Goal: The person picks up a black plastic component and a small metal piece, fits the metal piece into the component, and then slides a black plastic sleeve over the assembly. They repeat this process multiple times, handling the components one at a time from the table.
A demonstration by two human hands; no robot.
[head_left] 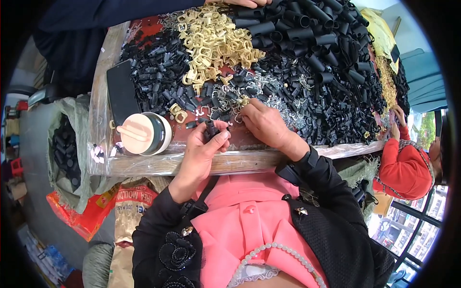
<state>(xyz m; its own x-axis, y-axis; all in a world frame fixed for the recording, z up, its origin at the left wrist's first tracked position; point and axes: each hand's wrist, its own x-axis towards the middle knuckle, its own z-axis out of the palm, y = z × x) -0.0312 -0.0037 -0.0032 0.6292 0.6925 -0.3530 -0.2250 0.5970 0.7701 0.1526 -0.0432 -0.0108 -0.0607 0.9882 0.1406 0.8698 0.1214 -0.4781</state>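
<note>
A small black plastic part (210, 128) is gripped between the thumb and fingers of my left hand (204, 146), just over the table's near edge. To its right, my right hand (266, 124) reaches into a pile of small silver metal clips (273, 91), fingertips pinched together; whatever they hold is hidden. Beyond both hands lies a heap of gold-coloured ring-shaped pieces (213, 41). Small black pieces (161, 72) are heaped to the left of it. Large black tube-shaped parts (312, 36) are piled at the far right.
A jar with a beige lid (137, 133) stands at the near left corner, by a flat dark panel (121, 91). The wooden table edge (230, 163) is plastic-wrapped. A sack of black parts (67, 149) sits left. A dark sleeve (96, 14) and a person in red (403, 168) are nearby.
</note>
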